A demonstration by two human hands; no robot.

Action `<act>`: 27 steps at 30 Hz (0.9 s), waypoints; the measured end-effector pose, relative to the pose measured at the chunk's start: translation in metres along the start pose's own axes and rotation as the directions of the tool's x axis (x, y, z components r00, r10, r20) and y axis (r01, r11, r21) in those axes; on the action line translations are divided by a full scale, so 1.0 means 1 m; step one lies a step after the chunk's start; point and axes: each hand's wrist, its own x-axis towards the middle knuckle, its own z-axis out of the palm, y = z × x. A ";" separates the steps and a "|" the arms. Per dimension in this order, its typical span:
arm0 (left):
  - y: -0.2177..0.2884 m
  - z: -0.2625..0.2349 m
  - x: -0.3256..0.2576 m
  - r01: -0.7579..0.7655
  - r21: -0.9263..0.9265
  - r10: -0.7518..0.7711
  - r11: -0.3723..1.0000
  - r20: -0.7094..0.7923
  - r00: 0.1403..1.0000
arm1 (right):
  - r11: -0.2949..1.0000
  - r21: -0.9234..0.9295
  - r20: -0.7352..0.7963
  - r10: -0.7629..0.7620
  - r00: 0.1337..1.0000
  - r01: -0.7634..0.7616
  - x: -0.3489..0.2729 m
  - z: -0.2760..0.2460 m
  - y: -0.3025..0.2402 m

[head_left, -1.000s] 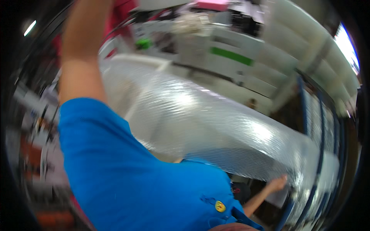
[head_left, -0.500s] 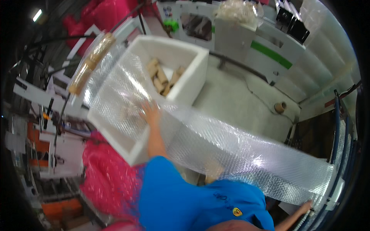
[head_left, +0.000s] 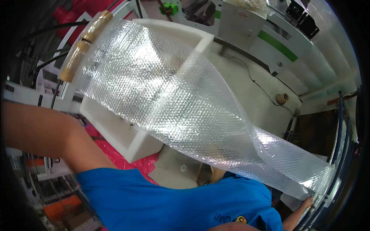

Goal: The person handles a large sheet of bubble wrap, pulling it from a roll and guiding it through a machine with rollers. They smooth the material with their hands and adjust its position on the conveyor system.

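Observation:
A long sheet of clear bubble wrap [head_left: 169,96] stretches from the upper left to the lower right, with a twist in its right part. At its lower right end my right hand [head_left: 308,201] is closed on the edge, beside dark blue rails. My left arm is bent and runs out at the left rim, so the left hand is out of sight. Under the sheet stands a thick-walled white foam box [head_left: 148,144]. Brown shapes inside it show only faintly through the wrap. Brown cardboard tubes [head_left: 86,46] on a bar adjoin the wrap's far left end.
Pink plastic sheeting [head_left: 111,152] lies by the box's near side. Farther right, a short cardboard tube [head_left: 282,99] sits on the floor near a thin cable [head_left: 254,81]. White machine panels with a green stripe [head_left: 277,45] line the back. Blue rails [head_left: 339,142] bound the right.
My left hand has left the wrap over the box and gone out past the left rim. The wrap now spreads wider across the box and is twisted. My right hand stays at its end.

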 end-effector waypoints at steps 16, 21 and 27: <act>0.484 -0.096 -0.147 -0.366 -0.901 0.661 0.234 -0.128 0.739 | 0.776 0.595 -0.243 -0.075 0.967 0.210 -0.135 -0.044 -0.071; 0.741 -0.227 -0.387 -0.244 -0.879 0.778 -0.408 -0.475 0.410 | 0.404 0.909 -0.018 0.285 0.958 -0.104 -0.112 0.002 -0.104; 0.803 -0.305 -0.462 0.394 -0.878 0.952 -0.271 -0.306 -0.026 | 0.258 0.943 0.131 0.293 0.947 -0.210 -0.102 -0.052 -0.089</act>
